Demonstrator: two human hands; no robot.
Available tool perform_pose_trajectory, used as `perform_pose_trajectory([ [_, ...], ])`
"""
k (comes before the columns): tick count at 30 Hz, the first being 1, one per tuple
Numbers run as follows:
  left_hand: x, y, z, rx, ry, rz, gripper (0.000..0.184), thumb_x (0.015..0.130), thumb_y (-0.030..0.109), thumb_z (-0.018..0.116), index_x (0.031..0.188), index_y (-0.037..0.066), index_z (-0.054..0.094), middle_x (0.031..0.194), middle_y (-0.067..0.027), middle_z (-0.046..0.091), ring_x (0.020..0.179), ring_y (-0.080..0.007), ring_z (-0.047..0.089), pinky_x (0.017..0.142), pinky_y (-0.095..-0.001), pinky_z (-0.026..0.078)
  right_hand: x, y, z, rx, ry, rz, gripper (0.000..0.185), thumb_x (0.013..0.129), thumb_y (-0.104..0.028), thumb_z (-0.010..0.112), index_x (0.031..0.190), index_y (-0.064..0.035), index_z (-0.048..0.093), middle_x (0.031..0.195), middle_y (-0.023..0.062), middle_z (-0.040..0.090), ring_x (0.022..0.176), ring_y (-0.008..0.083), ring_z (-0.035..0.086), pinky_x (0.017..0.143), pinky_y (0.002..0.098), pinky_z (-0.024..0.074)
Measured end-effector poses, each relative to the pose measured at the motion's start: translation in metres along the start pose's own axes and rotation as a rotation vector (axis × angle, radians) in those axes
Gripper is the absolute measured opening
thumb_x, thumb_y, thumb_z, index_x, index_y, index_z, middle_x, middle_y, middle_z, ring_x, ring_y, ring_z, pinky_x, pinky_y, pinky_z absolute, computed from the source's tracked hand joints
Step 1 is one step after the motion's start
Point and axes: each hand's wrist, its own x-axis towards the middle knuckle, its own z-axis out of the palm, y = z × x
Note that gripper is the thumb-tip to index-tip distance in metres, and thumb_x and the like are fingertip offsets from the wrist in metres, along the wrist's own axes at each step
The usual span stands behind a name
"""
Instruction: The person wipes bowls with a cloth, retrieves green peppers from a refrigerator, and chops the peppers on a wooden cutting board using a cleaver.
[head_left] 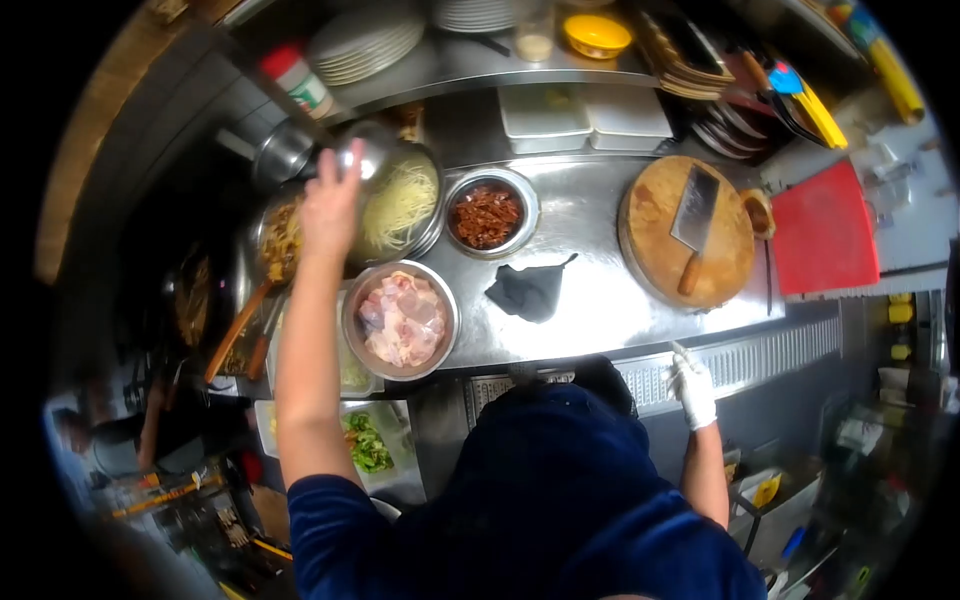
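My bare left hand (pixel 333 200) reaches over the left end of the counter, fingers stretched and apart, at a shiny metal bowl (pixel 372 143). Whether the fingertips touch that bowl I cannot tell. Just right of the hand is a bowl of pale shredded strips (pixel 398 205). A steel bowl of raw chicken pieces (pixel 403 318) stands nearer to me, and a pot of dark red dried chillies (pixel 487 215) farther right. My right hand (pixel 692 385), in a white glove, hangs in front of the counter's edge with loosely extended fingers, holding nothing visible.
A cleaver (pixel 695 212) lies on a round chopping board (pixel 650 255), beside a red board (pixel 825 228). A black cloth (pixel 530 290) is on the steel counter (pixel 590 325). Overhead, a shelf (pixel 455 82) carries plates. A tray of greens (pixel 385 440) sits lower left; another person (pixel 140 435) is beyond.
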Motion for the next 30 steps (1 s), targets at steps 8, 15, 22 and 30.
perform_pose_trajectory([
  [8, -0.02, -0.014, 0.037, -0.067, 0.013, -0.194, 0.077, 0.091, -0.008, 0.052, 0.161, 0.023, 0.042, 0.145, -0.0227, 0.057, 0.116, -0.0411, 0.068, 0.098, -0.046, 0.057, 0.03, -0.022, 0.002, 0.024, -0.064, -0.08, 0.039, 0.109, -0.015, 0.058, 0.146, -0.0041, 0.061, 0.075, 0.0006, 0.069, 0.053, 0.0027, 0.048, 0.05, 0.0198, 0.0414],
  [15, -0.052, 0.153, -0.059, -1.197, -0.09, -0.834, 0.069, 0.095, -0.003, 0.052, 0.161, -0.003, 0.032, 0.142, -0.0283, 0.058, 0.125, -0.0332, 0.064, 0.105, -0.0423, 0.052, 0.069, -0.041, -0.027, -0.071, -0.071, -0.153, 0.041, 0.109, -0.016, 0.056, 0.149, -0.0061, 0.059, 0.077, 0.0012, 0.069, 0.054, 0.0032, 0.05, 0.051, 0.0194, 0.0446],
  [22, -0.122, 0.376, 0.058, -1.508, -0.484, -1.044, 0.064, 0.091, 0.009, 0.068, 0.149, -0.002, 0.045, 0.121, -0.0249, 0.068, 0.107, -0.0315, 0.069, 0.092, -0.0433, 0.054, 0.113, -0.059, -0.086, -0.124, -0.151, -0.128, 0.04, 0.11, -0.016, 0.057, 0.149, -0.0071, 0.059, 0.078, -0.0001, 0.067, 0.054, 0.0024, 0.049, 0.05, 0.0187, 0.0442],
  [30, -0.129, 0.387, 0.057, -0.394, -0.346, -0.519, 0.069, 0.083, 0.017, 0.077, 0.148, 0.009, 0.056, 0.157, -0.0224, 0.044, 0.141, -0.0465, 0.041, 0.116, -0.063, 0.034, 0.168, -0.082, -0.142, -0.088, -0.269, -0.2, 0.045, 0.105, -0.01, 0.064, 0.149, -0.007, 0.058, 0.092, 0.002, 0.071, 0.064, 0.0036, 0.058, 0.057, 0.018, 0.0503],
])
